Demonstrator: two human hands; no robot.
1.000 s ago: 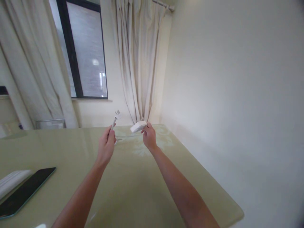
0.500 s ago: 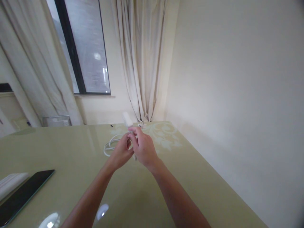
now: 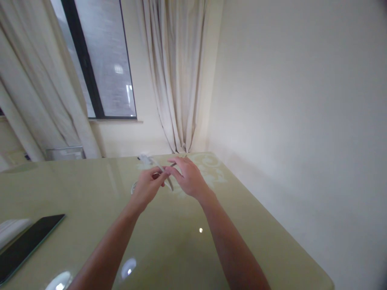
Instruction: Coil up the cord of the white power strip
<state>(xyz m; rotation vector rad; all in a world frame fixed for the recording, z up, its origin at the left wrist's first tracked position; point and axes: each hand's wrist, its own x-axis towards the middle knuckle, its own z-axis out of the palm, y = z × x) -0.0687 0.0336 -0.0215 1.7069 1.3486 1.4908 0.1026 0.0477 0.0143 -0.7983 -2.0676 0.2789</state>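
Note:
My left hand (image 3: 148, 187) is closed round a white cable (image 3: 169, 182), its fingertips pinching it above the table. A white block-like end (image 3: 146, 159), blurred, sticks out beyond the left fingers. My right hand (image 3: 191, 177) meets the left one, its thumb against the cable by the left fingertips and its index finger stretched over. A thin greyish strand shows between the right thumb and index finger; whether it is part of the cable I cannot tell. Behind the left hand, a loop of the cable lies on the table, mostly hidden.
The glossy green table (image 3: 181, 249) has a pale floral pattern at its far right corner. At the left lie a dark flat device (image 3: 30, 243) and a white item (image 3: 13, 230). A wall (image 3: 287, 121) runs along the right side, with curtains (image 3: 178, 80) behind.
The white block end has tipped over to the left and lower. My right hand has shifted slightly right, its fingers more spread. The view has turned a little to the right.

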